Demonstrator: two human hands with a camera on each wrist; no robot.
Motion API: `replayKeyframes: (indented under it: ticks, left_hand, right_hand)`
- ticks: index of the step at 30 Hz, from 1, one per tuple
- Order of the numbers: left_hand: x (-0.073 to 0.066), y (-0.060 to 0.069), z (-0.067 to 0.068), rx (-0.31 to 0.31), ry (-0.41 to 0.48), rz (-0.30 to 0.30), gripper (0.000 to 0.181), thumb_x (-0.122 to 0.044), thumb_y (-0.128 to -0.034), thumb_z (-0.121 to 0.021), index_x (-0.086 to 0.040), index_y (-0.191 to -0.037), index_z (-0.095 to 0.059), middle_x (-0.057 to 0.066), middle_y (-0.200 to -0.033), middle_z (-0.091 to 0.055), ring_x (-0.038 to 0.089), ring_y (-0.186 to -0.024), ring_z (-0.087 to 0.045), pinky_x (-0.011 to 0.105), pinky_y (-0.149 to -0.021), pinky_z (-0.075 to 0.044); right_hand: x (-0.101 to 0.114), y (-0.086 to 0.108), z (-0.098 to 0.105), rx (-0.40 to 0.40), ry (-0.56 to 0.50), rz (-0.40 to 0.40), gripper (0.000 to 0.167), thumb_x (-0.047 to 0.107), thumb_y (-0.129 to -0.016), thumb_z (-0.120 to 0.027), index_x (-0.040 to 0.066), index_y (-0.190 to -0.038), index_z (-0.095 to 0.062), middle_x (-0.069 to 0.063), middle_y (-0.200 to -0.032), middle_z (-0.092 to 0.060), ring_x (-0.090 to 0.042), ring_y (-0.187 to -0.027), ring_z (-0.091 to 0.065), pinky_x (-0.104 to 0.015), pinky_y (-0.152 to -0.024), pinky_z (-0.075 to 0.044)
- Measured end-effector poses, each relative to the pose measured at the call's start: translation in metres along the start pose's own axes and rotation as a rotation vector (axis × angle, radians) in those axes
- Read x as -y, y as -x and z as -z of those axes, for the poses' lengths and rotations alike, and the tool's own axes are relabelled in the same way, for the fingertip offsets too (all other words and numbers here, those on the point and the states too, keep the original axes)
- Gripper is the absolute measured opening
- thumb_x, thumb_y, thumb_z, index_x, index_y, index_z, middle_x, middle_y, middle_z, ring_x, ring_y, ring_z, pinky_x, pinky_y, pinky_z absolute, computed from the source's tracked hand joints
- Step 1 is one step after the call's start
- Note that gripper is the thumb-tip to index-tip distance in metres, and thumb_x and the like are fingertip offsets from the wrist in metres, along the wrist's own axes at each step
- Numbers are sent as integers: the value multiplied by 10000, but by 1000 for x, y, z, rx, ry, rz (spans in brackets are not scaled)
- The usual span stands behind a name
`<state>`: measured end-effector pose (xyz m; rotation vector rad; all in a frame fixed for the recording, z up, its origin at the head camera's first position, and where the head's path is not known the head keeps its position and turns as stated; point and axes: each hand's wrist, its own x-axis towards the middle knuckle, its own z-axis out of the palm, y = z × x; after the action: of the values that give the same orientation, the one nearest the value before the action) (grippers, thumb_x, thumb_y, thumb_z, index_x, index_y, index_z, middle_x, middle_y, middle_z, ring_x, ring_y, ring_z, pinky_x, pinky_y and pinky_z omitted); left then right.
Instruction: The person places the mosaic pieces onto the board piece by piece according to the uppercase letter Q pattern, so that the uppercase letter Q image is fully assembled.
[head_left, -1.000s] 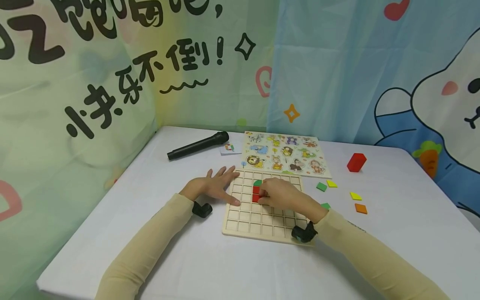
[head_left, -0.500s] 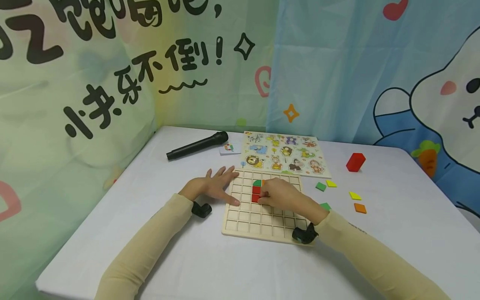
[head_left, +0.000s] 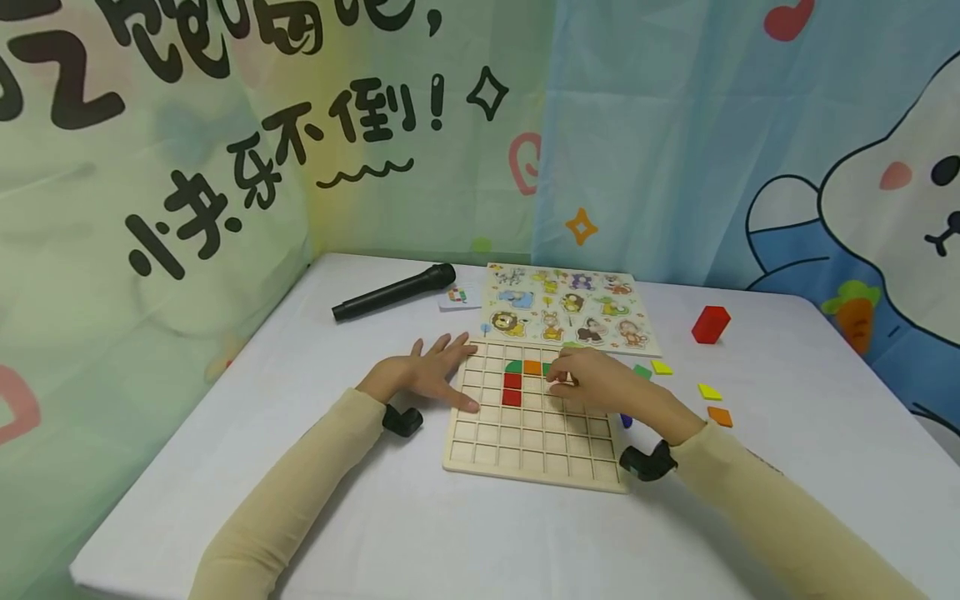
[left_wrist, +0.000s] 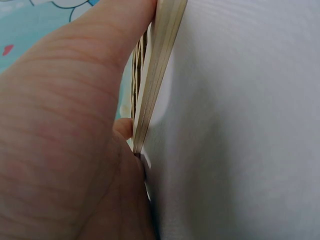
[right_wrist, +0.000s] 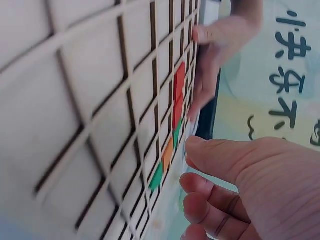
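A wooden grid board (head_left: pixel 487 433) lies on the table. My left hand (head_left: pixel 423 375) rests on its left edge, fingers spread and thumb on the grid. In the grid, two red tiles (head_left: pixel 512 389) stand in a column below a round-cornered green tile (head_left: pixel 513 367). An orange tile (head_left: pixel 532 367) sits to the right of that, then another green tile (right_wrist: pixel 157 176), partly hidden by my fingers in the head view. Just right of these, my right hand (head_left: pixel 611 383) hovers over the board with fingers loosely bent; the right wrist view shows nothing between thumb and fingers.
Right of the board lie a green tile (head_left: pixel 642 372), yellow pieces (head_left: pixel 709 392), an orange tile (head_left: pixel 720 416) and a partly hidden blue piece (head_left: pixel 627 421). A red block (head_left: pixel 711 324), an animal puzzle board (head_left: pixel 573 308), a card (head_left: pixel 459 297) and a black microphone (head_left: pixel 393 292) stand farther back.
My right hand has moved right, away from the tiles, uncovering the orange tile and part of the second green one. The blue piece has come into view. My left hand has stayed put.
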<state>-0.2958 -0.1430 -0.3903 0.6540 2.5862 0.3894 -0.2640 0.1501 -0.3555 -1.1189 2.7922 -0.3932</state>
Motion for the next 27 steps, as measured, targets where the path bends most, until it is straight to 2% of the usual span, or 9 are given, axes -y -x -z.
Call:
replayKeyframes:
  ticks: [12,19,23,27]
  left_hand:
    - [1,-1,-1,-4,1,-2,1113,-707,-766,-650,-231,-1588,-69,-5,-1647,128,256,-1507,148,609,-1158,105]
    - [0,0,1,-7,6,-12,1114,-696,-767,-658,-220,-1588,-74,8,-1648,118,263,-1509,141,615,-1157,101]
    - [-1,1,2,2,2,-10,1109,-684,-776,-657,-215,-1588,-66,12,-1646,124,265,-1507,148,615,-1155,107]
    - [-1,1,1,5,-1,-3,1107,-684,-779,-654,-214,-1588,-64,11,-1646,127,263,-1506,150,614,-1155,108]
  right_hand:
    - [-23,33,17,-4,3,-111,124,137,-905,-689,60,-996,-726,-11,-879,-616,-106,-690,-497,-246,-604,-448]
    - [-43,59,21,7,39,-188,146,111,-881,-710,41,-1008,-726,-1,-854,-615,-114,-715,-522,-259,-651,-498]
    - [-53,72,21,68,11,-209,189,98,-865,-726,40,-1045,-718,-8,-881,-618,-116,-733,-527,-247,-661,-506]
    - [-58,82,20,158,-60,-259,247,104,-857,-733,72,-1100,-702,-12,-936,-614,-129,-783,-526,-234,-674,-502]
